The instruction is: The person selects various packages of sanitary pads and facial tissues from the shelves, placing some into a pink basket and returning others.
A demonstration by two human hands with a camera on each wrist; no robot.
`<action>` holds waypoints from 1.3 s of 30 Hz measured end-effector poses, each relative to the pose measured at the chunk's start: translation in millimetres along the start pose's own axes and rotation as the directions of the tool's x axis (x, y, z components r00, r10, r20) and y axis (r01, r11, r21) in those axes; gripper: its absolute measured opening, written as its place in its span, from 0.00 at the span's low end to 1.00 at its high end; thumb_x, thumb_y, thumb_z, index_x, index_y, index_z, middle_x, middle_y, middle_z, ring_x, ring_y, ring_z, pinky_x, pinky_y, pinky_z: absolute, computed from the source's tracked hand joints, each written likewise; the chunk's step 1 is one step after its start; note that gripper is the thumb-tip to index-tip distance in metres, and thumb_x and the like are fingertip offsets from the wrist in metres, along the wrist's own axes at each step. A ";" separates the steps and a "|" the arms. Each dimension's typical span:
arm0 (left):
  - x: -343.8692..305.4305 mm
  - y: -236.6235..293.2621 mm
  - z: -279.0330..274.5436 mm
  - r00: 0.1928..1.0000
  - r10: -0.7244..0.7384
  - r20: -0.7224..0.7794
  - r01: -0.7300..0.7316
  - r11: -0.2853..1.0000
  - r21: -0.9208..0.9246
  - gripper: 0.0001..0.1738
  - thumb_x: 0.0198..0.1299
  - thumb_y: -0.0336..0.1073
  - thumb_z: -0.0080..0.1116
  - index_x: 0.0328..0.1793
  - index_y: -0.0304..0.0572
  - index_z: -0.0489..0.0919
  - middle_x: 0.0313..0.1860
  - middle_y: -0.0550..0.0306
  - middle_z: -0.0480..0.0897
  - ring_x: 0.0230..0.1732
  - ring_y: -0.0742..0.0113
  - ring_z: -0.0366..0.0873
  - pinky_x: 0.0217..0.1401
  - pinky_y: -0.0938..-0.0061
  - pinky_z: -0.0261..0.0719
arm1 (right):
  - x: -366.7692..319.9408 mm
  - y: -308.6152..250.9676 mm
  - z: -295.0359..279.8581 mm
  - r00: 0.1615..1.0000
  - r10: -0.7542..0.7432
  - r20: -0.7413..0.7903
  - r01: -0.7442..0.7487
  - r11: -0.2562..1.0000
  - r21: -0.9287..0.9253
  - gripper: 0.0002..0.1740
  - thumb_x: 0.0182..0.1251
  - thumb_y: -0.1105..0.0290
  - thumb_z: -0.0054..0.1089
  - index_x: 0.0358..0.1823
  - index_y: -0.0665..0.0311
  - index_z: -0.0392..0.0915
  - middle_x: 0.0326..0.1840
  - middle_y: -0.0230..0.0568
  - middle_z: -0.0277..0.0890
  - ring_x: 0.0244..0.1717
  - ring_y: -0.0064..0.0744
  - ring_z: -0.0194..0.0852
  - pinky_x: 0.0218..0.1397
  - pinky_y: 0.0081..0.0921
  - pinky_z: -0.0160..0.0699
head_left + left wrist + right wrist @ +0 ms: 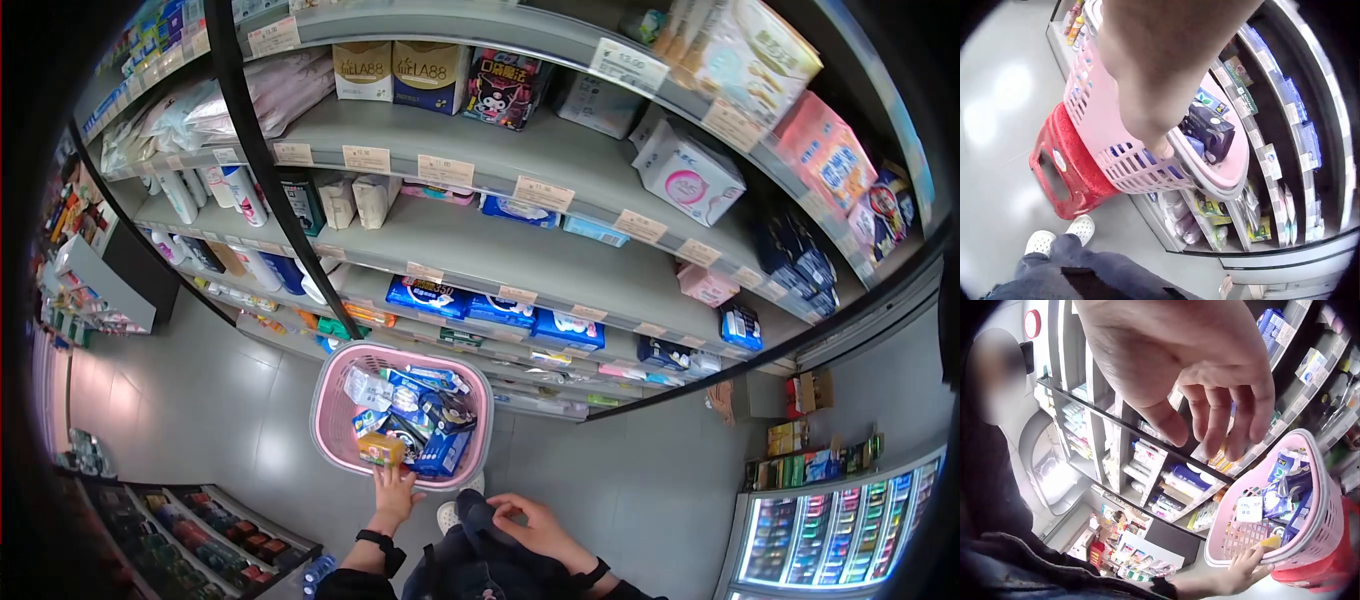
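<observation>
My left hand (393, 496) is at the near rim of a pink shopping basket (325, 400), its fingers extended over the edge beside a yellow package (381, 448). The left wrist view shows the thumb outside the rim, with the other fingers hidden. Inside the basket lie blue packs (440, 453), a dark box (1211, 130) and a white pack (1249, 509). My right hand (532, 525) hovers in front of my body, fingers loosely bent and holding nothing.
The basket sits on a red stool (1079, 165). Shelves (560, 150) of packaged goods curve in front of it. A drinks cooler (840, 525) stands at right, bottle racks (200, 535) at left. White shoes (1082, 229) are close to the stool. Another person (997, 375) shows at the left of the right wrist view.
</observation>
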State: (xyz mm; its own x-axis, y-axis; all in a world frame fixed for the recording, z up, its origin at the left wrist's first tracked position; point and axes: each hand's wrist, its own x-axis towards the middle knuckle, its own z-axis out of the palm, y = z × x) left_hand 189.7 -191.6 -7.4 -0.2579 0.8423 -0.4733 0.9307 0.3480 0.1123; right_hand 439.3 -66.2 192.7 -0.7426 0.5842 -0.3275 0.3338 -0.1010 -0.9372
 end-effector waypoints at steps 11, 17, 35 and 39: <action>5.9 -8.0 9.4 0.998 0.034 -0.060 -0.040 0.995 -0.095 0.29 0.63 0.61 0.49 0.67 0.64 0.70 0.68 0.40 0.65 0.74 0.37 0.52 0.74 0.34 0.36 | 154.5 132.1 -37.3 0.964 0.230 -0.131 -0.260 0.917 -0.303 0.47 0.58 0.59 0.68 0.73 0.65 0.50 0.54 0.57 0.74 0.53 0.49 0.77 0.54 0.39 0.76; 4.6 -7.5 6.8 0.998 0.028 -0.048 -0.037 0.982 -0.185 0.30 0.64 0.60 0.47 0.70 0.62 0.65 0.68 0.38 0.63 0.74 0.36 0.50 0.73 0.31 0.36 | 207.1 154.8 6.1 0.857 0.195 -0.477 -0.311 0.934 -0.176 0.57 0.52 0.64 0.67 0.72 0.82 0.36 0.71 0.79 0.46 0.71 0.66 0.54 0.73 0.41 0.55; 10.0 -12.8 5.8 0.993 0.067 0.095 -0.058 0.994 -0.094 0.32 0.65 0.59 0.47 0.74 0.65 0.62 0.73 0.40 0.60 0.75 0.39 0.52 0.73 0.31 0.37 | 216.0 152.0 33.0 0.729 0.174 -0.662 -0.382 0.906 -0.181 0.43 0.55 0.73 0.58 0.72 0.71 0.48 0.62 0.70 0.66 0.61 0.66 0.67 0.65 0.44 0.66; 16.4 -28.2 3.9 0.971 0.161 0.178 -0.132 0.977 -0.165 0.30 0.64 0.53 0.50 0.73 0.64 0.63 0.69 0.40 0.64 0.73 0.36 0.54 0.73 0.36 0.44 | 213.7 145.3 35.1 0.719 0.095 -0.688 -0.308 0.932 -0.193 0.45 0.52 0.75 0.58 0.73 0.66 0.48 0.66 0.69 0.60 0.65 0.66 0.61 0.67 0.45 0.62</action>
State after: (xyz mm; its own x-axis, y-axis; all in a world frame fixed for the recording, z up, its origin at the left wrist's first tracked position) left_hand 160.2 -189.2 -21.7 -0.0542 0.8007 -0.5966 0.9009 0.2969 0.3166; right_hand 308.8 15.7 -17.7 -0.1029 0.9649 -0.2416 0.6517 -0.1181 -0.7492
